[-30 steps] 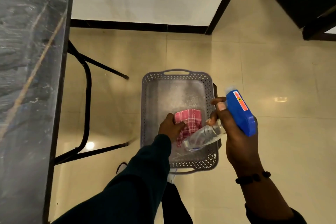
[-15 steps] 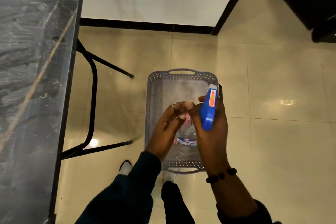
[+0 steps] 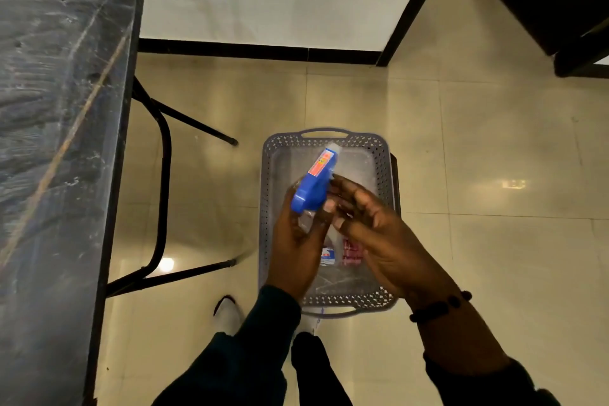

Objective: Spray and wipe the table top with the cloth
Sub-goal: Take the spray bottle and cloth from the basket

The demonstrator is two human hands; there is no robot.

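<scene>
Head view, looking straight down past my own legs to a tiled floor. My left hand (image 3: 296,241) grips the spray bottle (image 3: 316,184) with fingers and thumb curled round its clear neck just below the blue trigger head; the nozzle points to the far side. My right hand (image 3: 365,224) is just right of the bottle, fingers nearly straight and slightly spread, fingertips touching or almost touching the blue head; I cannot tell which. A dark bead bracelet (image 3: 440,306) sits on the right wrist.

Both hands hover above a grey perforated basket (image 3: 329,138) on the floor. The red checked cloth (image 3: 352,252) lies inside it, toward the near end, mostly hidden by my right hand.

The table top (image 3: 62,109), dark with pale streaks and a diagonal tan line, fills the left of the frame, well apart from both hands. Its black metal legs (image 3: 164,175) show beneath the edge.
</scene>
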